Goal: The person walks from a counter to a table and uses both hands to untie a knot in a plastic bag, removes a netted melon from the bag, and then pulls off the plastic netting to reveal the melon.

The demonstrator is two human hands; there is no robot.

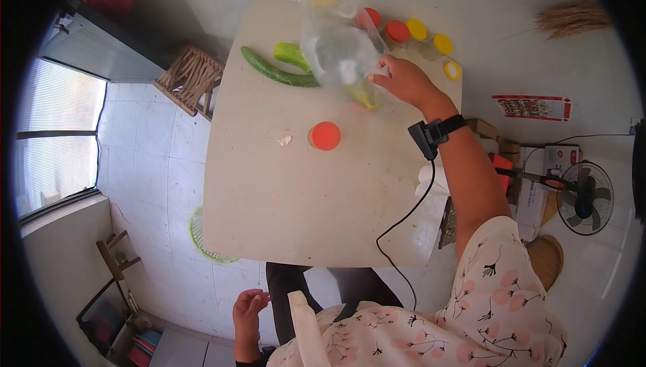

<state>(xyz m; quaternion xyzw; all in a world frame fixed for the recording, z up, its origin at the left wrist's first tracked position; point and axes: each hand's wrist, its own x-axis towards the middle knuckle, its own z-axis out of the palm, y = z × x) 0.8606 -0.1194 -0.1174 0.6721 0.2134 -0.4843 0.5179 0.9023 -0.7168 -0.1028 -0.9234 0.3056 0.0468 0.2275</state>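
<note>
At the far side of the table, my right hand point(404, 81) pinches the edge of a clear plastic bag point(342, 54), which is puffed out and blurred. Just left of the bag lie a long dark green cucumber point(272, 73) and a thicker, lighter green vegetable point(289, 54), its end covered by the bag. A yellowish piece point(362, 95) shows through the bag's near side; I cannot make out its kind. My left hand point(249, 308) hangs below the near table edge, loosely curled with its fingers a little apart and nothing visible in it.
A red-lidded jar point(326, 136) stands mid-table beside a small pale scrap point(284, 140). Along the far right are red-lidded jars point(397, 30), yellow-lidded jars point(416, 29) and a yellow ring point(452, 71). A cable point(404, 220) runs down from my right wrist. A green basket point(202, 239) sits below left.
</note>
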